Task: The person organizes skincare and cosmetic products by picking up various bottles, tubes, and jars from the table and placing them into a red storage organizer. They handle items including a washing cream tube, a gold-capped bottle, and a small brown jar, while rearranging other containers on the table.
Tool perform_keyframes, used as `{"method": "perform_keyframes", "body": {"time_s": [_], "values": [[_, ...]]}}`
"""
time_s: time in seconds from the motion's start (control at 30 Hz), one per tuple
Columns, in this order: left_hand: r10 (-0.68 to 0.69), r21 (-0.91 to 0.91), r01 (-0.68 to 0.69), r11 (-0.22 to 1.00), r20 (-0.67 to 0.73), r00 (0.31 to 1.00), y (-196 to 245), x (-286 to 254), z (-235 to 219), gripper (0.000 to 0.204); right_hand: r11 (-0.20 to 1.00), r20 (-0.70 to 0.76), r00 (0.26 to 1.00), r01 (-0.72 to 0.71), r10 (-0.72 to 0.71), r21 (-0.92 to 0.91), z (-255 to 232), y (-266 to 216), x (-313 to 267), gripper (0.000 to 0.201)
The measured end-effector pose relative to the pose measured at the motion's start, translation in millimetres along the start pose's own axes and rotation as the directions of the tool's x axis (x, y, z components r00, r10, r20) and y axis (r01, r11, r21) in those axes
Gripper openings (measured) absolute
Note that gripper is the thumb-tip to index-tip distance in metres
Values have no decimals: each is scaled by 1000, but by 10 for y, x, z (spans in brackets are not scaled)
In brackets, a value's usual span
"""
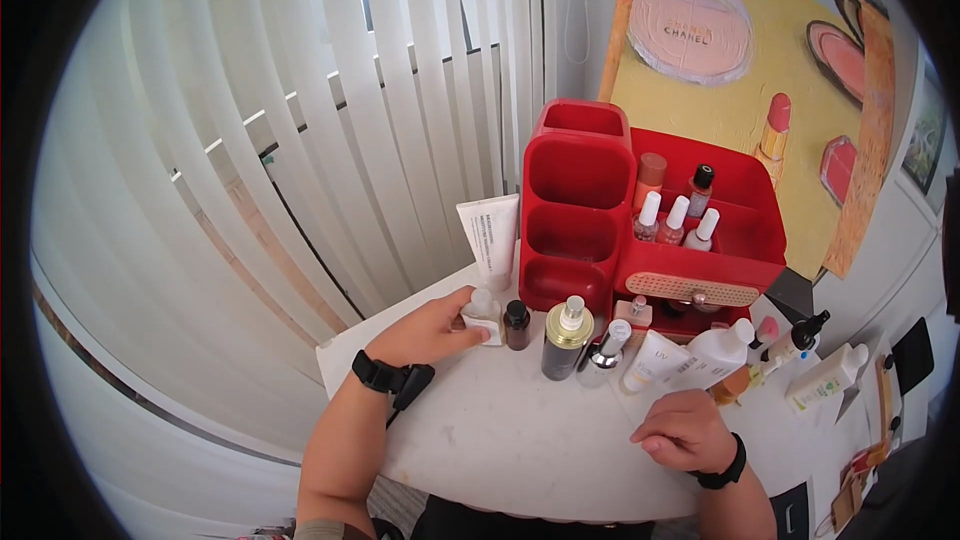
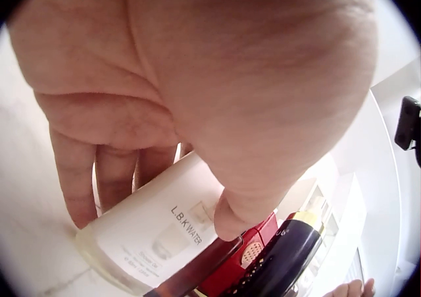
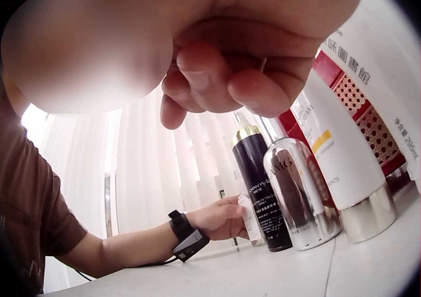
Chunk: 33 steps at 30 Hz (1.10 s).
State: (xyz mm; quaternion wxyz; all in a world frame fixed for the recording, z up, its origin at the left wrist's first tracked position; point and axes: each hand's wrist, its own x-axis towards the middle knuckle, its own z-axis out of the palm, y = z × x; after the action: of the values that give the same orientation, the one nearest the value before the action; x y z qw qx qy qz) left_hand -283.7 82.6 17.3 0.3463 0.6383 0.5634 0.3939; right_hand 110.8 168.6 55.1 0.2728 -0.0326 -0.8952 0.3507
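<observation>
**Bottle in Hand Beside Crowded Red Organizer**

A red plastic organizer [image 1: 660,262] stands on a white, marble-look tabletop [image 1: 480,440] as a person's left hand [image 1: 430,325] grips a clear-topped bottle with a white label [image 1: 484,312] at the organizer's near left, thumb on one side and fingers on the other. The right hand [image 1: 688,432], fingers loosely curled, holds nothing near the front row.

Close spacing is the main hazard. A sideways swing of the gripped bottle could topple the tall dark bottle with a gold collar [image 1: 565,345]; a drifting elbow of the grip, the thumb, could tip the small black-capped dark bottle [image 1: 516,328] just beside it. Pressure on one side only could let the labelled bottle slip.

By count: one organizer; two white tubes, one upright at left [image 1: 492,240] and one leaning farther right [image 1: 655,360]; one tall dark bottle; one shiny silver bottle [image 1: 600,365]; one labelled bottle; one small dark bottle; and, inside the organizer, three small white-capped bottles [image 1: 674,220]. The overlapping right-hand cluster defies an exact total.
</observation>
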Motion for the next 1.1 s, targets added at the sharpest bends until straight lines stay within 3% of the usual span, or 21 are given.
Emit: {"method": "perform_keyframes", "body": {"time_s": [0.13,0.33,0.4,0.53,0.6,0.8,0.93,1.03,1.1], "values": [[-30,14,30,999,6,1000,123,-13,-1,43,1000,-6,1000,-5,5,7,-13,-11,18,7],[-81,-134,86,987,40,996,231,-8,9,46,1000,-7,1000,7,-7,8,-6,-18,15,7],[89,-26,-90,996,-30,996,184,0,15,44,1000,-2,1000,1,-1,7,-6,-17,7,7],[96,37,-94,995,-59,994,194,-4,-11,41,1000,-11,1000,8,-8,11,-10,-20,17,7],[-127,-27,126,992,-34,991,220,-15,-25,39,1000,-11,1000,7,-7,11,-14,-29,21,8],[-67,115,67,991,-5,998,316,-79,-58,40,1000,-2,1000,9,-9,-8,-6,-13,1,8],[-67,117,69,991,-17,998,433,-105,-71,40,1000,-15,1000,6,-6,8,-3,-13,9,8],[-153,118,151,981,13,988,427,-108,-84,42,1000,-10,1000,-8,9,14,-9,-33,11,7],[217,182,-196,964,-105,971,353,-100,-70,44,1000,-2,1000,-1,1,1,-10,-31,14,7]]}}
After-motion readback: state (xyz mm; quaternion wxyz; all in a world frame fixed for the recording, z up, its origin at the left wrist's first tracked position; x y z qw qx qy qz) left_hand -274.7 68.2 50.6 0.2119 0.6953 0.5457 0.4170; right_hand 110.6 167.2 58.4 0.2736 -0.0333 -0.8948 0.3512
